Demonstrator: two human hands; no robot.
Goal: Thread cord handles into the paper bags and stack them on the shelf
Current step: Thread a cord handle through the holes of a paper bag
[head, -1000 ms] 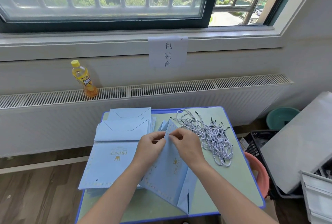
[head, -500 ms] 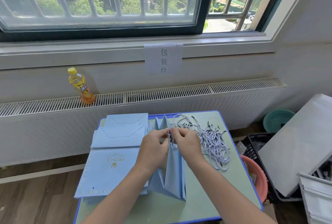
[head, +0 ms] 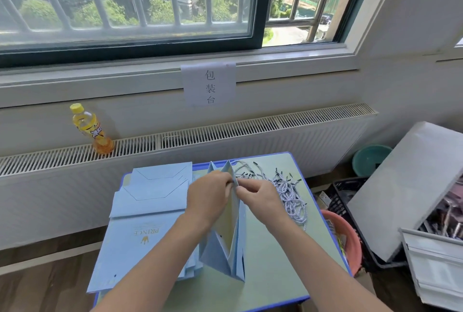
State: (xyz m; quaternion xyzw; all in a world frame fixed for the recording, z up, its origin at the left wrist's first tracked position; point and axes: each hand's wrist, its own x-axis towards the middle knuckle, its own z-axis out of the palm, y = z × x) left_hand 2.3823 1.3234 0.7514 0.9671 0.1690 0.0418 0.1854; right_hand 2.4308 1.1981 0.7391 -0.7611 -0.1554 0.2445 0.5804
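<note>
Head view: paper bag (head: 235,244) stands upright on the table (head: 270,284), its long axis running away from the person. At its far top edge, left hand (head: 209,199) and right hand (head: 260,197) pinch the panel from either side. Beyond the right hand lie cords (head: 288,189).

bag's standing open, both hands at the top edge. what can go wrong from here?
1. Both hands, left hand and right hand, pinch the top edge of the open bag; a hard tug could tear or crease the paper there.
2. The bag stands on a narrow folded base, so it may tip when released.
3. The cord pile looks tangled; pulling one cord may drag others toward the table edge, above the pink basin.
</note>
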